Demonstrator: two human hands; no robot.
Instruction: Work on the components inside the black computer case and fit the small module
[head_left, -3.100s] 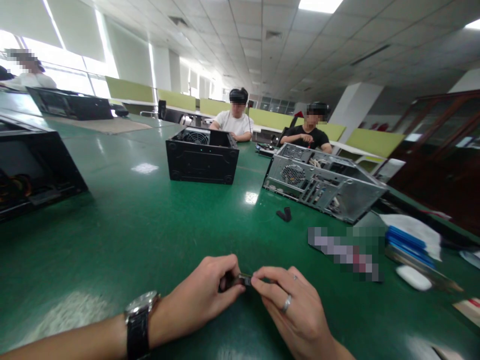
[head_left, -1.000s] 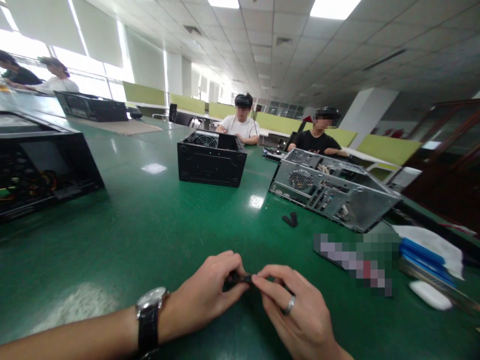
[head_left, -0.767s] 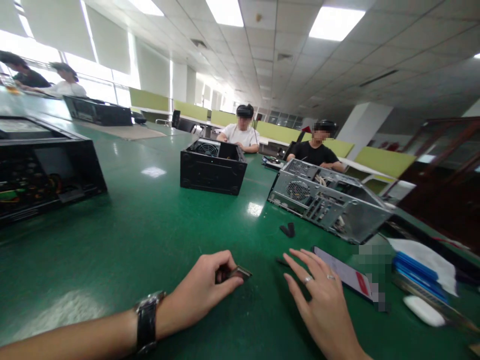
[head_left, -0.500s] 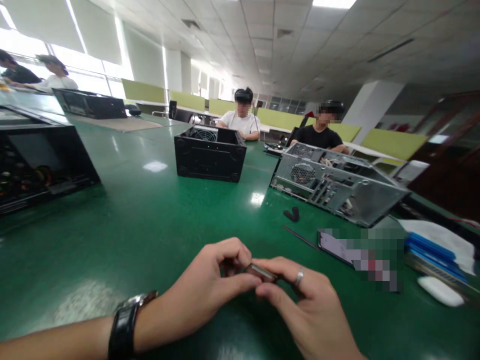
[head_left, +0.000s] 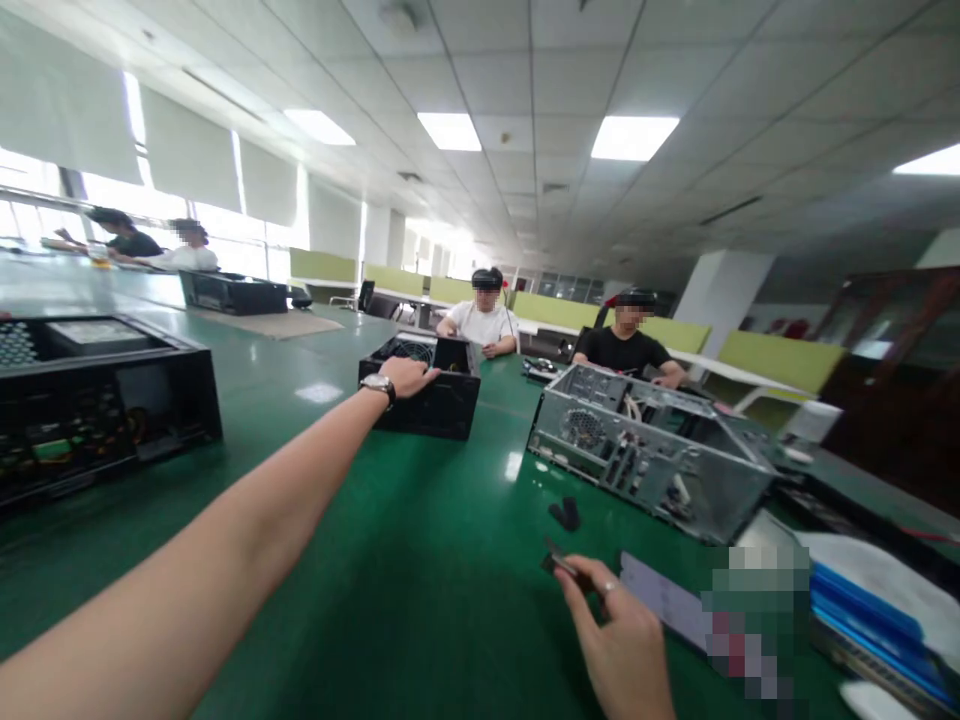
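Observation:
My left hand is stretched far forward over the front wall of a black computer case. Its fingers curl over the top edge of that wall and are partly hidden. A fan shows inside the case. Lower right, my right hand pinches a small flat dark piece with a metallic edge between thumb and fingers, just above the green table. Its exact kind is too small to make out. Right beside this hand lies a phone, partly blurred out.
A bare metal computer case stands at right, a black case at left and another black case behind. Small black pieces lie before the metal case. Blue parts rest at far right. Two people sit across the table.
My left hand has left the small piece and reached forward to the black case. The right hand keeps the piece. The view has tilted up.

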